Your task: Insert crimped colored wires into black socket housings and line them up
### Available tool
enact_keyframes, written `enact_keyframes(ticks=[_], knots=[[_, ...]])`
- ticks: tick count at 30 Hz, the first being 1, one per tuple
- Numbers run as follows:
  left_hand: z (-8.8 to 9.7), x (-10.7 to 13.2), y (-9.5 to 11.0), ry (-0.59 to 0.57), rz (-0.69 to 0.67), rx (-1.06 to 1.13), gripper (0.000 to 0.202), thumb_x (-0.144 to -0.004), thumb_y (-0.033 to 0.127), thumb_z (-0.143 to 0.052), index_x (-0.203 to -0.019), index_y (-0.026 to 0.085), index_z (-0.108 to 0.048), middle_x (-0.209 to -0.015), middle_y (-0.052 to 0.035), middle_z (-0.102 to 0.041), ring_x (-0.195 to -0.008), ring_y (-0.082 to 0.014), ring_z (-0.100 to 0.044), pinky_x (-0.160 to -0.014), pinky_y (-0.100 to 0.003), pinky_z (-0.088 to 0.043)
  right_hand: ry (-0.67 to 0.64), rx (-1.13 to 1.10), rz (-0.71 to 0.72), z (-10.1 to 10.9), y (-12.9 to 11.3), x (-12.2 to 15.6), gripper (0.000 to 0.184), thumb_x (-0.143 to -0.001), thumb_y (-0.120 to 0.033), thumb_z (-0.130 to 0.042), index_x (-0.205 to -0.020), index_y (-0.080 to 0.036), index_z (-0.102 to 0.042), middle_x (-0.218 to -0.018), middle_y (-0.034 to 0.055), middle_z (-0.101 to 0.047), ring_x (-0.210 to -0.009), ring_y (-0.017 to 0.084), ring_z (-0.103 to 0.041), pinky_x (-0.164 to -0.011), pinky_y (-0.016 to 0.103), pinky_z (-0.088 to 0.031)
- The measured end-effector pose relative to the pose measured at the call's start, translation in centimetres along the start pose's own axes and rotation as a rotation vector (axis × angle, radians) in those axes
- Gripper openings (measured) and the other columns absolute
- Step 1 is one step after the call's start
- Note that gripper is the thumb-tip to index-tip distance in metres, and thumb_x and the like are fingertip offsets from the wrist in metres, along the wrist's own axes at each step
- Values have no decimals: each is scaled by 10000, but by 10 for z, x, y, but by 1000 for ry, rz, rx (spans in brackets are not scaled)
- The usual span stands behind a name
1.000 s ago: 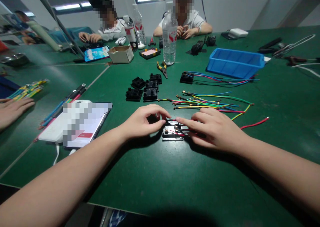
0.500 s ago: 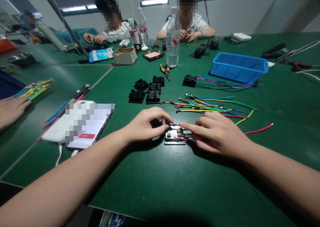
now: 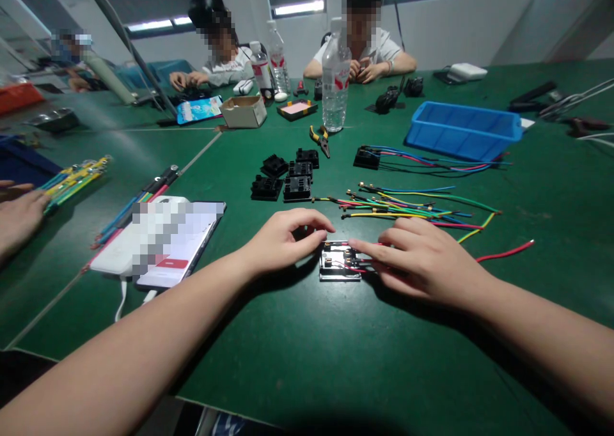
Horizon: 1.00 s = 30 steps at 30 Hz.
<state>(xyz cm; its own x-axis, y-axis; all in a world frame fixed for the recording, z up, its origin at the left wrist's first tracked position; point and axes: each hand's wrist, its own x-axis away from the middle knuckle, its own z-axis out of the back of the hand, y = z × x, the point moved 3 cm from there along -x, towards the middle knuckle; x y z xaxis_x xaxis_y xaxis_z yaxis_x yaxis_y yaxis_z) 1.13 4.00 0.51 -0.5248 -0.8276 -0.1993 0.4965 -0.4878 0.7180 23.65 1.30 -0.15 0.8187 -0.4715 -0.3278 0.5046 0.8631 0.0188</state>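
A small black connector block [image 3: 338,263] with metal terminals lies on the green table [image 3: 336,346] in front of me. My left hand [image 3: 285,239] curls over its left edge, fingers bent and pinching the block. My right hand [image 3: 422,257] presses on its right side, index finger stretched along a red wire [image 3: 503,252] that runs into the block. Just beyond lies a loose bundle of coloured wires [image 3: 412,204] with metal ends. Several more black connector blocks [image 3: 286,175] sit farther back.
A phone on a white power bank [image 3: 158,241] lies to my left. Pliers [image 3: 320,139], a water bottle [image 3: 335,78] and a blue bin [image 3: 463,130] stand behind. A wired black block [image 3: 367,158] sits near the bin. Two people work across the table; another person's hand [image 3: 16,215] rests at far left.
My hands have stayed on the block, with small finger shifts. The view has tipped slightly, so everything sits a little lower and to the right.
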Motion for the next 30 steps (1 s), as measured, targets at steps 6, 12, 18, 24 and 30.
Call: enact_keyframes(ticks=[6,12,18,24,30], knots=[[-4,0,-4,-25,103,51,192,-867,302,-565,-950,171,-679,-910,-29,-709,-837,-157,-642,-758,-278,-491,-14,6,-8,-2,0,0,437,-936,-295,-488,-1367,-234,-526,-832,64,-600,-763,204,-451,-698,329,-344],[-6,-1,-5,-52,120,110,201,-860,325,-582,-919,160,-682,-870,-33,-700,-796,-153,-625,-739,-286,-487,9,72,16,0,-2,0,457,-914,-274,-521,-1367,-214,-530,-749,49,-573,-714,194,-420,-661,321,-317],[-7,-1,-5,-60,131,105,198,-861,319,-574,-907,164,-687,-870,-38,-707,-801,-161,-631,-733,-288,-486,-4,82,8,1,-4,0,464,-908,-272,-535,-1369,-216,-528,-762,54,-582,-725,194,-424,-667,325,-322],[-7,-2,-3,-66,130,95,170,-861,283,-580,-902,164,-694,-854,-29,-706,-787,-155,-629,-711,-275,-478,17,82,19,2,-4,-1,425,-908,-259,-543,-1328,-199,-559,-732,42,-567,-702,196,-400,-640,330,-294],[-6,-3,-4,-14,181,160,155,-863,259,-566,-897,160,-681,-879,-37,-708,-823,-160,-634,-749,-285,-484,27,78,22,1,-4,-1,399,-906,-236,-546,-1302,-195,-565,-766,43,-593,-704,191,-406,-633,332,-284]])
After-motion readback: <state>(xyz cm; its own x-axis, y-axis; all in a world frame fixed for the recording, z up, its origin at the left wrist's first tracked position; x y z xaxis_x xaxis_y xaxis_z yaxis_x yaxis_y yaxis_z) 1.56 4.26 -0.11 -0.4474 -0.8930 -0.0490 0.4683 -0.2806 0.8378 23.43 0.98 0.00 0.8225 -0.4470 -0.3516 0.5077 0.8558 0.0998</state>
